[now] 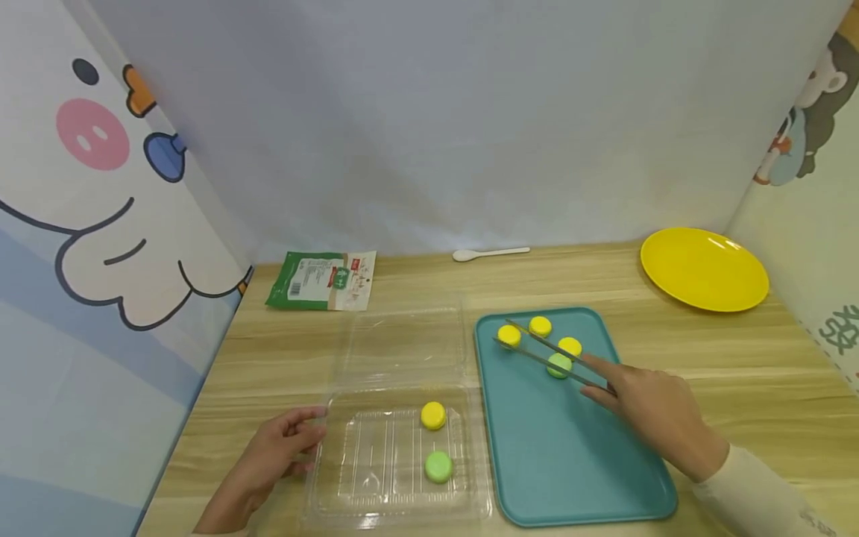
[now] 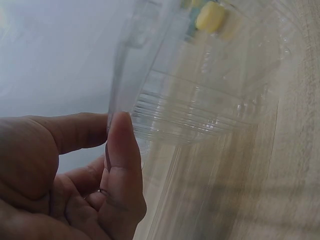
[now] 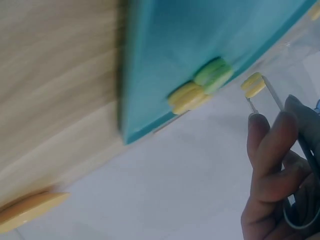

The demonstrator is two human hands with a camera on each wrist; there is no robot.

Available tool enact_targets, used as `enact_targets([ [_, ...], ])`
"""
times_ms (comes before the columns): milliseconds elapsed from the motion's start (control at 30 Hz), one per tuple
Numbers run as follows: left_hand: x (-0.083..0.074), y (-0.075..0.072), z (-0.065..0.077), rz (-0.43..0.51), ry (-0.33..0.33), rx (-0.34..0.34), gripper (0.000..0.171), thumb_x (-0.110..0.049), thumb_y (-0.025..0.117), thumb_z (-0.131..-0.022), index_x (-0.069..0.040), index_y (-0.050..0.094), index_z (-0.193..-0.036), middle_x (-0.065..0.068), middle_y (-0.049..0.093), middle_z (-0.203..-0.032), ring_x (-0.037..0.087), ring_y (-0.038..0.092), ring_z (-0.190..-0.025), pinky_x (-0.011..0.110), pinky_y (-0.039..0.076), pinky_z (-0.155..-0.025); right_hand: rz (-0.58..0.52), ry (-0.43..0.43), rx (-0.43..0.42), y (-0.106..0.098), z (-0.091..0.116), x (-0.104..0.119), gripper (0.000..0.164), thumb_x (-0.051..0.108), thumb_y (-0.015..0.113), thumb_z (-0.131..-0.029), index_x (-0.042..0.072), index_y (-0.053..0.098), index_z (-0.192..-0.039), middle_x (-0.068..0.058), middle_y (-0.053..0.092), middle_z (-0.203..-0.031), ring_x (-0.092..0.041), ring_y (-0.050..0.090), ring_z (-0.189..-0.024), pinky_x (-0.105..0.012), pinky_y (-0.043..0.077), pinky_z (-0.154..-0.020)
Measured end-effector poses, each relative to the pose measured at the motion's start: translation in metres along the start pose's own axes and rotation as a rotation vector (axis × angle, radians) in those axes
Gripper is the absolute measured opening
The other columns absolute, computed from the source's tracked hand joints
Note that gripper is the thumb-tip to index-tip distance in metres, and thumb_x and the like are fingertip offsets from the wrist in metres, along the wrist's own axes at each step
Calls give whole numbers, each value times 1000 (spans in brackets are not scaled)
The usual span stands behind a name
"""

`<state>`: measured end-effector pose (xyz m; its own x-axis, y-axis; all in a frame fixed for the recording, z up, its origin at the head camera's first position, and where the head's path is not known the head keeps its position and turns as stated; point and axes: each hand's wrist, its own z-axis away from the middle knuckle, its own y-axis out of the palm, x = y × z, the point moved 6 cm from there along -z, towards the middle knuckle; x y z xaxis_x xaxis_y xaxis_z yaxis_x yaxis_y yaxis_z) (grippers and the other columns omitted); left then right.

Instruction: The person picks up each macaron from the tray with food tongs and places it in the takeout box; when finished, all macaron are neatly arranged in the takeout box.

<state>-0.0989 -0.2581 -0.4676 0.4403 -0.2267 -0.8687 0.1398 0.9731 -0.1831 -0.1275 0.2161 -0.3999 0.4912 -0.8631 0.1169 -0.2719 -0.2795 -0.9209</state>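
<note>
My right hand (image 1: 661, 410) holds metal tongs (image 1: 546, 359) over the teal tray (image 1: 550, 455). Between their tips sits a yellow macaron (image 1: 508, 335), also seen in the right wrist view (image 3: 253, 85). Close by on the tray lie two more yellow macarons (image 1: 540, 326) and a green macaron (image 1: 559, 365), which the tongs partly cross. At the left, my left hand (image 1: 275, 455) pinches the side edge of a clear plastic container (image 2: 175, 112) between thumb and fingers. Inside the container are one yellow macaron (image 1: 432, 415) and one green macaron (image 1: 438, 467).
The container's clear lid (image 1: 406, 343) lies folded back behind it. Along the back are a green and white packet (image 1: 315, 280), a white spoon (image 1: 490, 253) and, at the right, a yellow plate (image 1: 705, 268). Cloth and printed walls enclose the wooden table (image 1: 235, 373).
</note>
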Motion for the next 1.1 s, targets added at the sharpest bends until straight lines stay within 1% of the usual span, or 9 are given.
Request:
enact_targets([
  [100,0,0,0,-1,-5,2,49,-14,63,-100,4,49,-143,3,56,-94,13,57,-79,29,59,-67,-13,-23,-21,-6,-1,9,64,65,41,-97,16,71,-124,16,42,-58,2,29,-44,-19,22,-35],
  [167,0,0,0,2,-4,6,49,-14,63,-100,4,48,-143,3,56,-94,13,57,-79,29,59,-67,-23,-34,-30,-9,-2,15,73,69,28,-96,16,72,-123,16,45,-59,3,30,-44,-19,22,-35],
  [200,0,0,0,5,-4,7,49,-14,64,-100,4,48,-144,3,56,-94,13,57,-79,29,59,-67,-28,-36,-32,-11,-3,17,75,69,26,-95,16,72,-122,16,47,-59,3,30,-45,-19,23,-35],
  [367,0,0,0,12,-9,14,50,-15,64,-100,4,47,-144,3,57,-94,12,57,-79,28,58,-66,-22,-71,-80,-16,-4,29,74,69,25,-97,17,74,-118,17,50,-61,4,31,-46,-18,21,-35],
  [500,0,0,0,15,-10,5,50,-14,64,-100,4,48,-143,3,57,-94,12,57,-78,28,58,-66,0,-123,-145,-21,-5,39,72,68,26,-100,17,75,-115,16,50,-60,5,31,-45,-16,17,-36],
  [633,-1,0,0,15,-7,-1,49,-13,64,-100,4,49,-143,3,57,-93,12,57,-78,28,58,-65,-6,-170,-178,-24,-7,50,69,65,27,-102,18,75,-115,15,51,-60,5,33,-45,-14,16,-37],
  [767,0,0,-1,13,-7,1,49,-13,64,-100,4,49,-143,3,57,-93,12,58,-78,28,58,-66,-37,-184,-160,-24,-9,60,68,65,26,-102,18,75,-115,15,53,-61,6,36,-48,-14,18,-37],
  [900,1,0,-1,8,-7,3,50,-14,64,-100,4,49,-143,3,56,-94,13,58,-79,29,59,-67,-97,-175,-102,-19,-10,68,67,65,28,-100,17,72,-112,16,55,-65,7,39,-51,-13,23,-38],
  [1100,1,-1,-1,6,-9,5,50,-15,64,-100,4,48,-143,3,56,-94,13,58,-80,29,58,-67,-153,-211,-79,-13,-11,81,55,65,33,-98,20,64,-103,18,56,-67,8,37,-49,-14,24,-39],
])
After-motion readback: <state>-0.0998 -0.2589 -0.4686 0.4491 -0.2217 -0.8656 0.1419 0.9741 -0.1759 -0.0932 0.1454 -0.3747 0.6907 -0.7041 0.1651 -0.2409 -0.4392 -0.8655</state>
